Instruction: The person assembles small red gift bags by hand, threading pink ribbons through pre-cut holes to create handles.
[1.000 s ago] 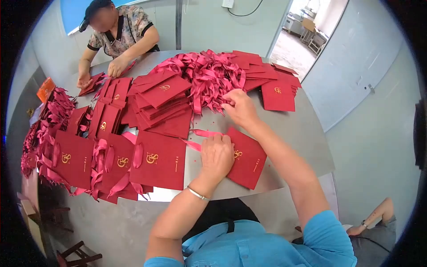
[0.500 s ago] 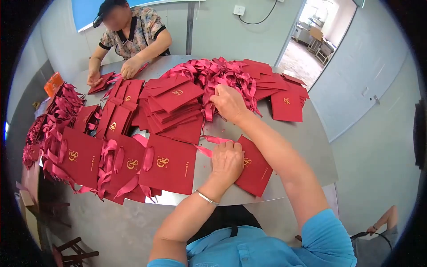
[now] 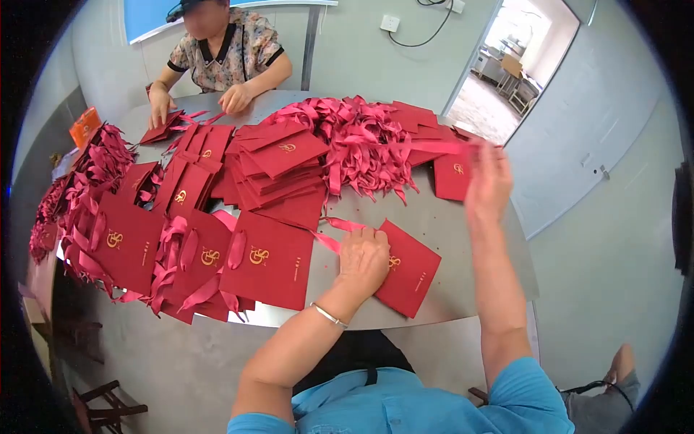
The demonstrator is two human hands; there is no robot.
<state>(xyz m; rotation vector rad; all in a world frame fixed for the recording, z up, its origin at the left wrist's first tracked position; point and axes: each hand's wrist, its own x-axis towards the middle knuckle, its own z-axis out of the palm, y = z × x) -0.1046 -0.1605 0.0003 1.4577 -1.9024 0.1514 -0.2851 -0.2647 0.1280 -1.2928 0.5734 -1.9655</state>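
My left hand (image 3: 363,260) is closed at the left edge of a red bag (image 3: 412,271) with gold lettering, which lies at the table's front. A pink ribbon (image 3: 342,224) runs out from beside its fingers to the left. Raised at the right, my right hand (image 3: 489,181) is blurred, with its fingers closed on the end of a pink ribbon (image 3: 441,147). That ribbon stretches back to the ribbon pile (image 3: 369,155) in the middle of the table. Left of the pile are stacked red bags (image 3: 278,163).
Red bags with ribbons (image 3: 134,242) line the table's left front. More red bags (image 3: 452,177) lie behind my right hand. Across the table (image 3: 376,206), a co-worker (image 3: 224,54) handles a small red bag. A wooden stool (image 3: 108,409) stands at lower left.
My right hand has moved from the ribbon pile to the right, drawing a ribbon out with it. My left hand stays by the bag. The co-worker's hands have shifted slightly.
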